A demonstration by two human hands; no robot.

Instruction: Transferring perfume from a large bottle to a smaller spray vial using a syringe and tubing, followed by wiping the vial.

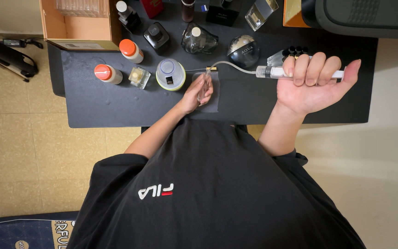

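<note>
Right hand (312,85) fingers curled tight round clear syringe (282,72), thumb at plunger end, thin tube (229,65) running to small glass vial (203,85) pinched in left hand (194,97) over black surface (116,101), perfume bottles (199,40) behind.

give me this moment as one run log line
left hand: holds small clear vial | right hand: grips syringe | tube: syringe to vial | black table

The person wears a loose black T-shirt (208,184) with short sleeves (116,163) (reaching about the elbow), a small white and red logo (155,190) printed on the chest; both forearms are bare.
</note>
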